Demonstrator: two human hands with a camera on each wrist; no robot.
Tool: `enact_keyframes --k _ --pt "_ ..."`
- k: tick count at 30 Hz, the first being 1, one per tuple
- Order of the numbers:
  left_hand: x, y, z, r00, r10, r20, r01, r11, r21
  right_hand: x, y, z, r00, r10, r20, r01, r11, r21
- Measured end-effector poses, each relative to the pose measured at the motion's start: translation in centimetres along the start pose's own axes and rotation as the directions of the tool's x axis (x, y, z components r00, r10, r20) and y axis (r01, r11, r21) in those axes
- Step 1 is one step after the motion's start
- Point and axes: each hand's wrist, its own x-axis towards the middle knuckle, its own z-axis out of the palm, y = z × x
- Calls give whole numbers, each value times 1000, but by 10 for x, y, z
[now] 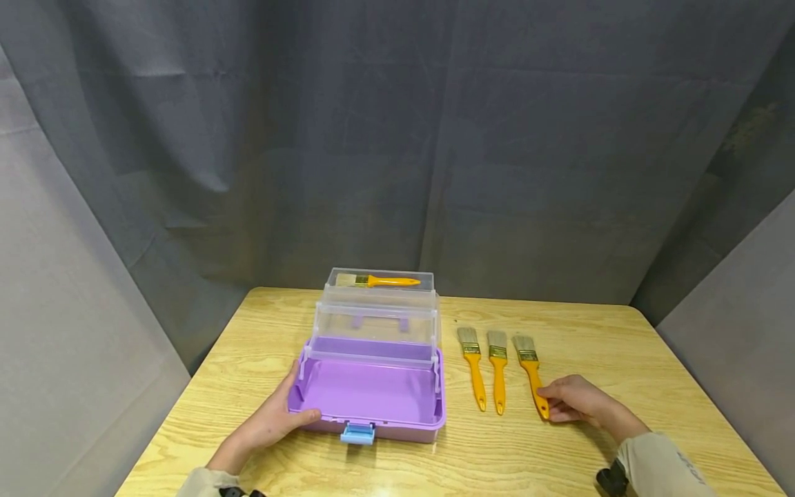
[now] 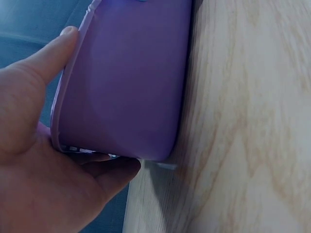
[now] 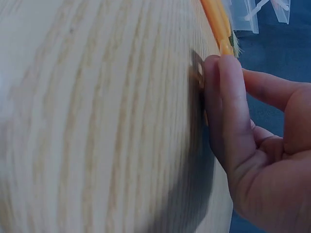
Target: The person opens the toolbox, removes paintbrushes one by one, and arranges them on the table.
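A purple storage box [image 1: 373, 393] stands with its clear tiers folded up and back, its base tray bare. My left hand [image 1: 270, 417] grips the box's front left corner, thumb over the rim and fingers along the side; the left wrist view shows this hand [image 2: 58, 141] close against the purple wall [image 2: 126, 82]. At the right, my right hand [image 1: 577, 400] pinches the handle end of the rightmost paintbrush [image 1: 531, 369], which lies on the table. In the right wrist view the fingertips meet at the yellow handle [image 3: 226, 47]; part of the grip is hidden.
Two more paintbrushes, a middle one [image 1: 498, 373] and a left one [image 1: 473, 373], lie side by side between box and right hand. Another paintbrush [image 1: 391, 281] lies in the top clear tray [image 1: 426, 277]. A blue latch [image 1: 357, 434] hangs at the box's front. Grey curtains [image 1: 528, 172] stand behind the wooden table [image 1: 497, 462].
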Motion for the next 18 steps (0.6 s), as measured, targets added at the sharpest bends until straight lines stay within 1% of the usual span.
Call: enact_keyframes --k 2,5,10,13,15,18 --pt "0 0 0 1000 -8 7 8 1000 -6 0 0 0 1000 0 3 0 1000 -2" --pt "1 0 -1 1000 -1 14 1 1000 -19 -1 0 1 1000 -4 -4 4 1000 -10" --pt "1 1 -1 1000 5 17 -4 999 -35 -2 -2 2 999 -25 -24 24 998 -54" --pt "0 1 -1 1000 9 11 -9 1000 -27 -2 -4 2 998 -36 -49 32 996 -88" --pt "1 1 -1 1000 22 10 -21 999 -33 -2 -8 1 997 -57 -54 50 992 -120" --pt "1 1 0 999 44 5 -44 999 -31 -2 -16 0 992 -116 -39 108 980 -167"
